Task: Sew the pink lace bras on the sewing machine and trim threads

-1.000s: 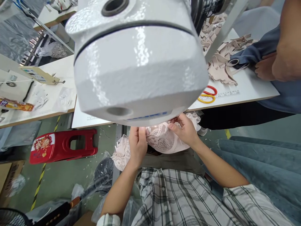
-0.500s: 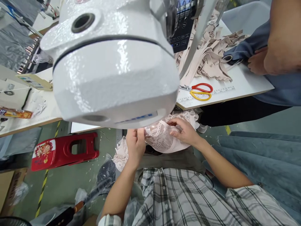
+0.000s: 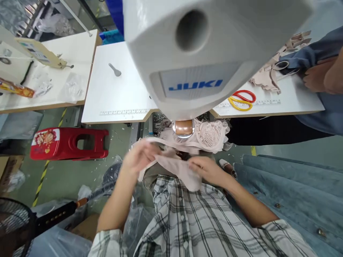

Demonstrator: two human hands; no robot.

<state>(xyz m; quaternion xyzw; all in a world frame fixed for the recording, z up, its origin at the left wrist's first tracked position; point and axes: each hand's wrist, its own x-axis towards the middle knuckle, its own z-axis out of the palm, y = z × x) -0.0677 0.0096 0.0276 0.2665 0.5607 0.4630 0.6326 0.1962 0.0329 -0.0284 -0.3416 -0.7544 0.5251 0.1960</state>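
A pale pink lace bra (image 3: 211, 135) lies under the head of the white sewing machine (image 3: 193, 71), its cups facing up at the machine's lower end. A thin pale band runs from it toward my left hand (image 3: 139, 155), which is blurred, with its fingers curled at the left end of a smooth pale pink fabric panel (image 3: 184, 173). My right hand (image 3: 207, 169) pinches the same panel near its right side. The panel hangs between both hands, in front of the plaid shirt. Whether it is joined to the bra I cannot tell.
Red-and-yellow-handled scissors (image 3: 242, 100) lie on the table at right, near a heap of beige fabric pieces (image 3: 268, 76). Another person's hand (image 3: 316, 76) is beside them. A red stool (image 3: 69, 143) stands on the floor at left, and a fan (image 3: 16, 225) at lower left.
My view has shifted, showing more of the left table. Both hands have come off the lace cups, moved nearer my body and now stretch the pale panel; the left moved outward.
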